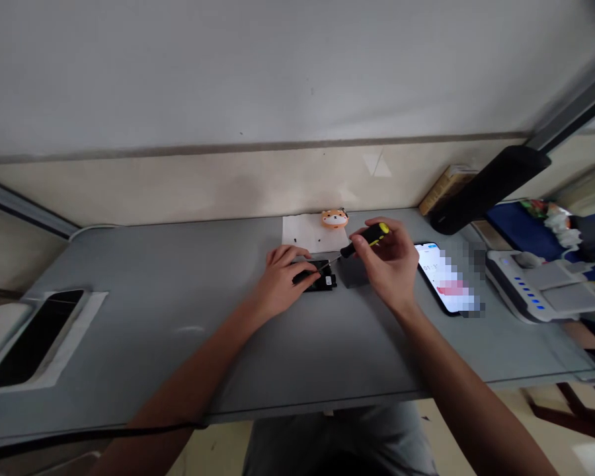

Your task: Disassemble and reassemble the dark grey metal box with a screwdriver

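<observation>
Surface: grey, smooth, matte; carries everything named below.
Left hand: lies flat, fingers pressed down on the black device, pinning it to the surface; closed onto it from above rather than wrapped around it.
Black device: small, flat, dark block with a pale label at its right end; long axis runs left to right; sits under the left fingertips and just left of the right hand.
Right hand: clamped around the screwdriver handle, raised slightly above the surface, just right of the black device.
Screwdriver: black and yellow handle, thin metal shaft; slants down and left from the right hand, tip meeting the black device's top face, nearer the right end.
Grey block: small, dull, touching or just right of the black device; partly hidden by the right hand.
Phone: glossy slab, screen lit, right of the right hand.
Paper: white sheet, just beyond the black device.
Toy: orange, rounded animal face, at the paper's far right corner.
</observation>
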Motion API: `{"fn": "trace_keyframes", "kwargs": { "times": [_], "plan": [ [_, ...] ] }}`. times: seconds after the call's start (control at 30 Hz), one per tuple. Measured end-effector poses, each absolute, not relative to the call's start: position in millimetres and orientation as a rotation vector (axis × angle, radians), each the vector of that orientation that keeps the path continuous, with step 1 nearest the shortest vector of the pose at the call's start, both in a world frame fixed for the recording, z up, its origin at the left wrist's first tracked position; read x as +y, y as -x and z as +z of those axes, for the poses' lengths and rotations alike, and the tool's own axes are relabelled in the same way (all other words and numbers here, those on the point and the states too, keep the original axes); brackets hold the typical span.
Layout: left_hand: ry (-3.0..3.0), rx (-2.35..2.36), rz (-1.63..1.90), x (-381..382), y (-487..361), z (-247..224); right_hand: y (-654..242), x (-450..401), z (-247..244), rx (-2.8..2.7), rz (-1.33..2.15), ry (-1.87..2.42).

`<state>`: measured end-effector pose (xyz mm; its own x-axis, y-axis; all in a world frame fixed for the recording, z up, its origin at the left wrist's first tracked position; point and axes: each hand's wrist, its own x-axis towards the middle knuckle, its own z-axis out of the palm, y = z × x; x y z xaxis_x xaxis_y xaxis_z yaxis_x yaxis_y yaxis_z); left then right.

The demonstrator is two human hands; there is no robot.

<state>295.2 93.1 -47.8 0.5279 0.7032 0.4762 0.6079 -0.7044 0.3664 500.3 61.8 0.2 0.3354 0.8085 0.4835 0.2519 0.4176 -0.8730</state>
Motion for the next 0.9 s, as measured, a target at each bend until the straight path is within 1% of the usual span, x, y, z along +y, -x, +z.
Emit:
{"fn": "trace_keyframes", "kwargs": {
  "times": [0.13, 0.33, 0.53, 0.9],
  "plan": [
    [-2.62, 1.12, 0.978, 91, -296, -47, -501, 62, 0, -1.202, 0.485, 1.071],
    [-2.636, 1.107, 1.028, 91, -295, -46, -504, 64, -1, -1.21, 0.522, 1.101],
    [-2.63, 1.099, 0.978, 91, -294, -43, -504, 64, 0, -1.216, 0.504, 1.096],
    [-2.591, 1.058, 1.075, 88, -298, -46, -504, 59, 7, -1.189, 0.479, 1.076]
  ]
}}
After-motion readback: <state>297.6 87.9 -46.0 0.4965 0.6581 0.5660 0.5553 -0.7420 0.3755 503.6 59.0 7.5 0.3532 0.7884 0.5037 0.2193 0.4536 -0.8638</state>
